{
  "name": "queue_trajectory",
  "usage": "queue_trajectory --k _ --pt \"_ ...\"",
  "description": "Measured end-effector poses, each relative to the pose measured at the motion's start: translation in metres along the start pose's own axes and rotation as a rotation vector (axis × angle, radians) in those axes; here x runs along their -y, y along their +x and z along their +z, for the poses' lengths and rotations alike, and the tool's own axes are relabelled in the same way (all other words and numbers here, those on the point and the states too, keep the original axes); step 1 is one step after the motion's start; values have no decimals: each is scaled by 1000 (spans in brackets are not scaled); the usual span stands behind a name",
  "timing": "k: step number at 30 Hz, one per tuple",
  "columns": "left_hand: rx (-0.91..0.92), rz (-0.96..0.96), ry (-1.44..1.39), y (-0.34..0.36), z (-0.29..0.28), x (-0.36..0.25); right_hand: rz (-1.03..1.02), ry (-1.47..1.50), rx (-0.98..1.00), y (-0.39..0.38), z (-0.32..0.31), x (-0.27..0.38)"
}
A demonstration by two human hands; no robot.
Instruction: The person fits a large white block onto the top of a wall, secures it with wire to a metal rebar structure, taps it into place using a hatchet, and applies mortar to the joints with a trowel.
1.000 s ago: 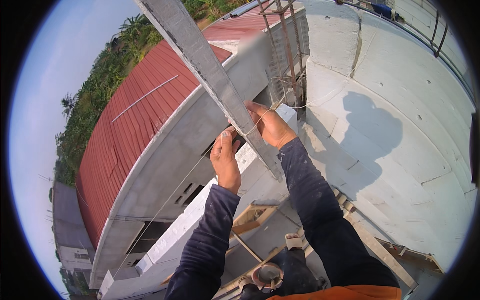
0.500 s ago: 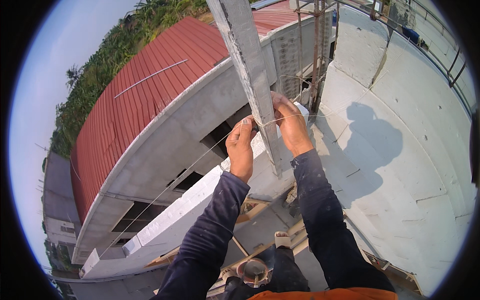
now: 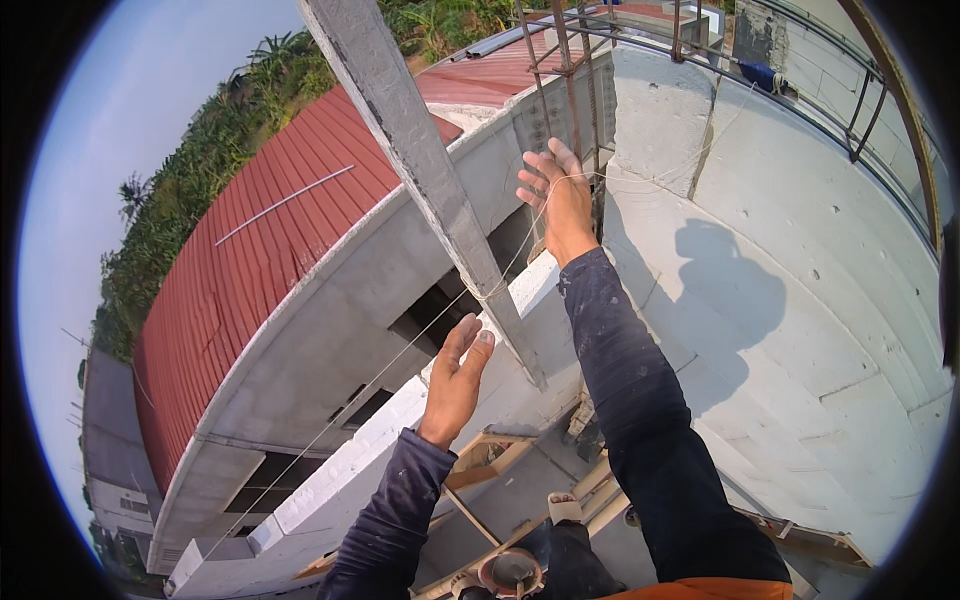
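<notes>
A pale, tall board-like post (image 3: 425, 175) rises at a tilt in front of me, its lower end against the white block wall (image 3: 345, 470). Thin string (image 3: 375, 375) runs up from the lower left and loops around the post. From that loop it slants up to my right hand (image 3: 565, 205), then on toward the wall at right. My right hand is raised to the right of the post with its fingers spread, the string lying against it. Left of the post's lower part, my left hand (image 3: 455, 390) is open, apart from post and string.
At right stands a big white block wall (image 3: 800, 300) bearing my shadow. Rusty rebar (image 3: 572, 75) and metal rails (image 3: 830, 125) rise at the far side. Beyond the low wall is a building with a red roof (image 3: 260, 200). Below are timber pieces (image 3: 485, 465) and a bucket (image 3: 510, 572).
Both hands have come off the post. My right hand has moved up and away with the string, my left hand down and left. The loop around the post now shows uncovered.
</notes>
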State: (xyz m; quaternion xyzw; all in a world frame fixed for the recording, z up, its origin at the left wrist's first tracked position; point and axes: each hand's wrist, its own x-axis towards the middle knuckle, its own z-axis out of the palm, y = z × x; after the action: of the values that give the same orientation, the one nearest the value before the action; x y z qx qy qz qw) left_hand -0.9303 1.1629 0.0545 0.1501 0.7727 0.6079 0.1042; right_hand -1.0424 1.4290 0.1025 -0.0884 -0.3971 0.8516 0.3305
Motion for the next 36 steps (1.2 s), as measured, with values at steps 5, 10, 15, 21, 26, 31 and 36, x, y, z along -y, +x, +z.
queue_trajectory --k 5,10,15,21,26,31,36 --pt "-142 191 -9 -24 -22 -78 -277 -444 -100 29 4 2" --pt "-279 267 -237 103 -53 -134 -519 -851 -118 17 8 22" --pt "244 249 111 227 -28 -139 -754 -1159 -46 19 18 20" --pt "518 212 -112 282 53 -158 -477 -1282 13 15 -2 50" --pt "459 273 -2 306 54 -167 -294 -1170 64 9 -6 51" --pt "471 461 230 307 64 -178 -299 -1118 50 15 -12 39" --pt "592 326 45 302 67 -182 -353 -1040 -46 22 -6 24"
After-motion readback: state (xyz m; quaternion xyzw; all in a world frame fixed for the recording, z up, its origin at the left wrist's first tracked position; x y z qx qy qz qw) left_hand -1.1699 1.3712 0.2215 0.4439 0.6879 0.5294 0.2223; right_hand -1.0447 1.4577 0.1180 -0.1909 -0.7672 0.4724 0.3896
